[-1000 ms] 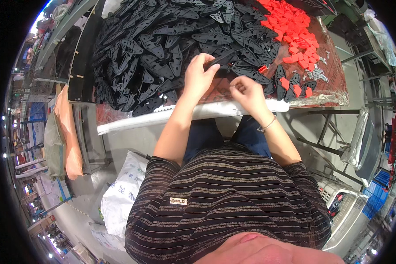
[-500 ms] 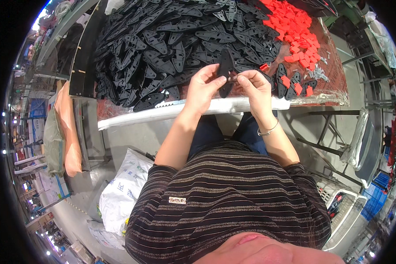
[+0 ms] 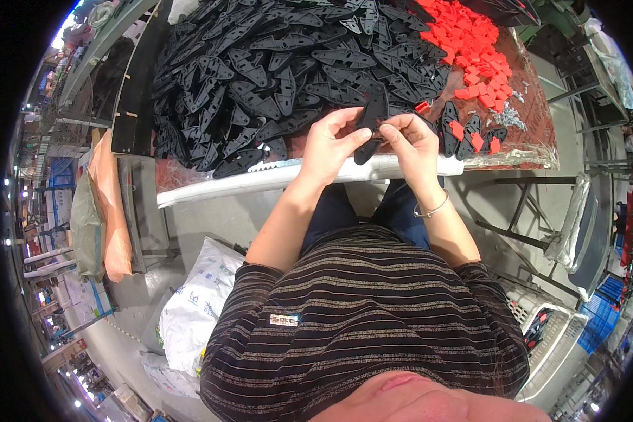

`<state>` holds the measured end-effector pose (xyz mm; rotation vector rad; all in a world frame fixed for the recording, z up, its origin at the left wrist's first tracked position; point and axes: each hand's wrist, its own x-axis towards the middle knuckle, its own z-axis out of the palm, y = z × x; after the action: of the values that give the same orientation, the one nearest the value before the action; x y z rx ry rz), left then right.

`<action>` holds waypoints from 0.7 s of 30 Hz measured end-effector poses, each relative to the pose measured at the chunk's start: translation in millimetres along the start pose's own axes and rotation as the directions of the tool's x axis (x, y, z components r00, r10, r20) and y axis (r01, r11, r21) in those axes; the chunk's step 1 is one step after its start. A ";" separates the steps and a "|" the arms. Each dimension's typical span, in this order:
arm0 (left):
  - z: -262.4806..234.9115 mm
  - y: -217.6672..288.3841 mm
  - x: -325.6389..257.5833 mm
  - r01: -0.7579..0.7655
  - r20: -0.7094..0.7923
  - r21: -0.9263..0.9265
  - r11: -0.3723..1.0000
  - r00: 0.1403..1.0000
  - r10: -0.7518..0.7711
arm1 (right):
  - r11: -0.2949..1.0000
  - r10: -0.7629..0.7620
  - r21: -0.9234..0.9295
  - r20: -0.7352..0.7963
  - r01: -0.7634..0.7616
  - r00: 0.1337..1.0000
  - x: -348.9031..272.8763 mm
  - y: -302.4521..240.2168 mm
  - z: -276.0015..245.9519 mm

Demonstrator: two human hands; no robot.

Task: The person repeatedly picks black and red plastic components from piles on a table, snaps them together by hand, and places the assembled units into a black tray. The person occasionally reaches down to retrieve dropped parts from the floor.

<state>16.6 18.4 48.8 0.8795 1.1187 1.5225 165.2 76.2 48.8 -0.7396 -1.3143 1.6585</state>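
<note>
My left hand (image 3: 333, 143) and my right hand (image 3: 416, 143) together hold one flat black plastic part (image 3: 371, 117), long and pointed, upright above the table's near edge. Fingers of both hands pinch it around its middle. Behind the hands lies a large heap of the same black parts (image 3: 274, 63). A pile of small red plastic pieces (image 3: 475, 49) sits at the back right. Just right of my right hand lie three black parts with red pieces fitted (image 3: 469, 133).
The table's pale front edge (image 3: 260, 181) runs below the hands. A white printed sack (image 3: 197, 309) lies on the floor at my left. An orange bag (image 3: 109, 211) hangs at the far left. A metal rack (image 3: 577, 218) and a white basket (image 3: 552, 344) stand at the right.
Both hands have lifted a black part off the heap and drawn it toward me, turning it upright between the fingers.
</note>
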 end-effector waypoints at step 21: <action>-8.3 -3.8 3.4 0.341 0.217 -0.358 0.869 0.936 -0.278 | 0.046 -0.660 -0.597 0.583 0.801 0.473 18.5 -29.8 -29.3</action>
<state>9.3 20.2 42.6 0.5044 0.7570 1.3159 189.9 107.6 70.9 -0.2431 -2.1422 0.0819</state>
